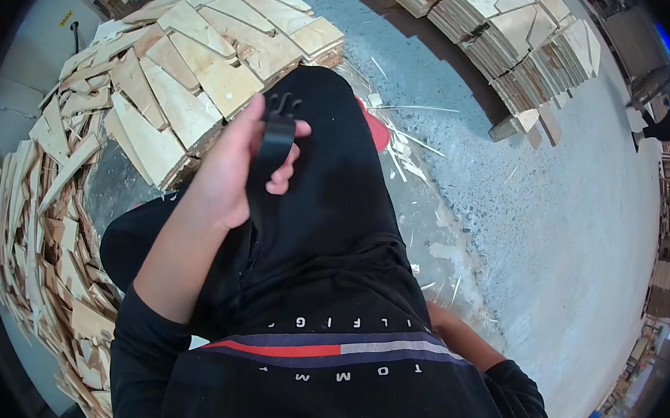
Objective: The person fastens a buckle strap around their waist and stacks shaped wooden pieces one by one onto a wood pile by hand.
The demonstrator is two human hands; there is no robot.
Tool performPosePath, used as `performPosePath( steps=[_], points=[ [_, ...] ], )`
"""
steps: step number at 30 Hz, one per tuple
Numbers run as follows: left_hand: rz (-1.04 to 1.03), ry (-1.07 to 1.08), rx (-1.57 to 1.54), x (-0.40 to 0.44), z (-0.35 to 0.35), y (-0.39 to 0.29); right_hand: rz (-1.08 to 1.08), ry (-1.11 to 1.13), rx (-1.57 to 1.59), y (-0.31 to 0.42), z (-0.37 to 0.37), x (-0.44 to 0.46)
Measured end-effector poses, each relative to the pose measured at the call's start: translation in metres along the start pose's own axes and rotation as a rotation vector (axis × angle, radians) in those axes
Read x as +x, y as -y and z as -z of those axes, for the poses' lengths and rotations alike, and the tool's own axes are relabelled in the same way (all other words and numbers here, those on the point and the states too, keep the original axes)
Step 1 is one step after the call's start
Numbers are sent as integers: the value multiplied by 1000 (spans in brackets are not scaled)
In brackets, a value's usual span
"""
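Observation:
My left hand (pixel 249 156) is raised over my black-trousered thigh, its fingers wrapped round a black curved band-like object (pixel 278 139). Small hooked prongs stick up from the object's top end; its exact kind I cannot make out. On the right side only my bent forearm (pixel 466 337) shows beside my hip, and that hand is hidden. Just beyond my left hand lie stacked plywood offcuts (pixel 227 85), in angular flat pieces.
Loose wood scraps (pixel 60 244) pile up along the left. More stacked plywood (pixel 510 42) stands at the upper right. Splinters (pixel 409 148) lie on the grey floor (pixel 567 225) near a red item (pixel 375 128) by my knee. Another person (pixel 663 123) is partly visible far right.

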State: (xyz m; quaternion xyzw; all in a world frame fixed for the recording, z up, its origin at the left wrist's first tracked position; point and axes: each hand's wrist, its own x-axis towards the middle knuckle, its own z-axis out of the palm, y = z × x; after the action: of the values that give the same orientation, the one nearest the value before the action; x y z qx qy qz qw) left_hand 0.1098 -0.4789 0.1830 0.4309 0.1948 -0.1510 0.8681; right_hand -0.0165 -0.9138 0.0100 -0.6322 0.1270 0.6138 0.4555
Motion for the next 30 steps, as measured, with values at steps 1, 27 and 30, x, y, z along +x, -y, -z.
performPosePath(
  steps=[1, 27, 30],
  points=[
    [-67, -32, 26, -4, -5, -8, -13, -80, 9, -3, 1, 6],
    [-154, 632, 1118, 1, -55, 133, 428, -419, -105, 118, -41, -25],
    [-175, 624, 1101, -3, -57, 132, 445, -446, -200, 120, -46, -24]
  ],
)
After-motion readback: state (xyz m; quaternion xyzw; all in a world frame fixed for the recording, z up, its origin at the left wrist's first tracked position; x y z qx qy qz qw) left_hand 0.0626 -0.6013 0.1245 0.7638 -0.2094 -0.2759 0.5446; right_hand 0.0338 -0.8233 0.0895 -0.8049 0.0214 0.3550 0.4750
